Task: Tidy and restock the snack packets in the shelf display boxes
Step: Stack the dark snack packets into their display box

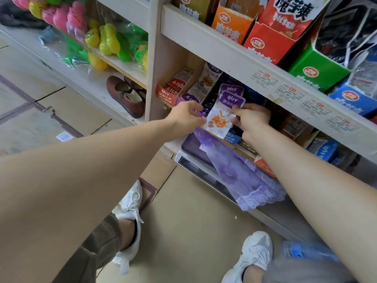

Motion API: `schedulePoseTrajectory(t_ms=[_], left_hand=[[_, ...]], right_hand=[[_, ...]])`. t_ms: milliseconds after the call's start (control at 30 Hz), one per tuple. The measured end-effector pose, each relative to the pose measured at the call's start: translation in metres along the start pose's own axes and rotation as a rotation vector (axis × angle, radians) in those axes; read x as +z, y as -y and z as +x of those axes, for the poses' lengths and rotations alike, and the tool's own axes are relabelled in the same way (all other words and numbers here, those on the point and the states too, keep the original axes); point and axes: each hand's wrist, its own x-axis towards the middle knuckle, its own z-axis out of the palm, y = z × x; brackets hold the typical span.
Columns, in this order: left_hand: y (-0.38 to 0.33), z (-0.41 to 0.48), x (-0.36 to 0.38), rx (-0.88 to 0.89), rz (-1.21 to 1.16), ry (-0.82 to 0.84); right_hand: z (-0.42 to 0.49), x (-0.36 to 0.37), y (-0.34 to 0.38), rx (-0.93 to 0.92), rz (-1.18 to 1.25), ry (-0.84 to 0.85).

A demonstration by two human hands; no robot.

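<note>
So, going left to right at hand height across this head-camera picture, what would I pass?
Brown shoes → red display box → left hand → held snack packet → right hand.
</note>
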Motion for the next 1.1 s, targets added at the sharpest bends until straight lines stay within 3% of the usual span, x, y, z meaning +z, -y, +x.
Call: schedulePoseTrajectory(t_ms=[100, 233, 333, 433, 533, 667, 833, 967, 1100], left_hand=[[0.004, 0.005, 0.018, 0.11, 0.146, -0.012], [0.017, 0.016, 0.022, 0.38, 0.591, -0.239], [0.023, 0.019, 0.018, 0.606, 0.878, -0.33], [0.028, 0.023, 0.019, 0.556, 1.081, -0.147], [0.027, 0.021, 0.021, 0.468, 1.1, -0.096], [0.008, 0.021, 0.021, 0.424, 1.182, -0.095], [-0.011, 0.022, 0.017, 0.28, 1.143, 0.036], [-0.011, 0.012, 0.008, 0.324, 0.999, 0.001], [-0.014, -0.002, 0.002, 0.344, 0.972, -0.021]], right_hand=[[0.008, 0.012, 0.009, 0.02, 0.121, -0.044], [0.024, 0.026, 0.015, -0.009, 0.168, -0.116], [0.036, 0.032, 0.014, -0.104, -0.07, -0.077], [0.04, 0.033, 0.011, -0.215, -0.378, 0.026], [0.037, 0.029, 0.003, -0.374, -0.534, 0.0], [0.007, 0.008, -0.006, -0.571, -0.487, 0.021], [-0.026, -0.026, -0.015, -0.576, -0.692, 0.169], [-0.049, -0.052, -0.013, -0.555, -1.003, 0.395], [-0.066, -0.075, 0.0, -0.524, -1.116, 0.463]])
